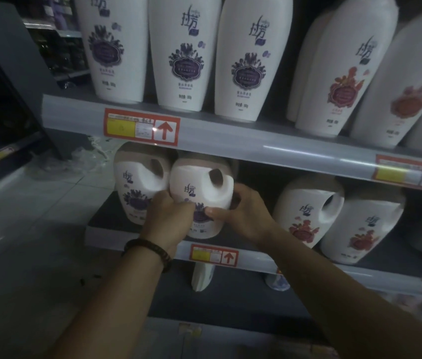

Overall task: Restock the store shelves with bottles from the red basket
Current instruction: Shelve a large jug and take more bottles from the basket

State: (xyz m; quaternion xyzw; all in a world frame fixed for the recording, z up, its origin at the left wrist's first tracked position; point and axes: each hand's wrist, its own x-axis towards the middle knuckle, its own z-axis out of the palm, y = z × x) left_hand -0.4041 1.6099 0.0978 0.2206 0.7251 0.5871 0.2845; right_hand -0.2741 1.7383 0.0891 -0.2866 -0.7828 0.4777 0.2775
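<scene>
- While both forearms reach in from the near edge, the left hand (pixel 169 218), with a dark bead bracelet (pixel 147 251) on its wrist, curls its fingers round the left side of a purple-label jug (pixel 199 182).
- Right hand (pixel 241 213) clamps the jug's right side, thumb across the label.
- The jug sits at the front of the middle shelf (pixel 106 218), just beside a matching jug (pixel 137 185) on its left.
- Farther up stand tall white bottles (pixel 184 47).

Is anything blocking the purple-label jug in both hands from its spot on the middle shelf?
Nothing visible does. The left hand and right hand grip the purple-label jug, already at the front of the middle shelf beside a second purple jug. Its right side is open up to the red-flower jugs.
</scene>
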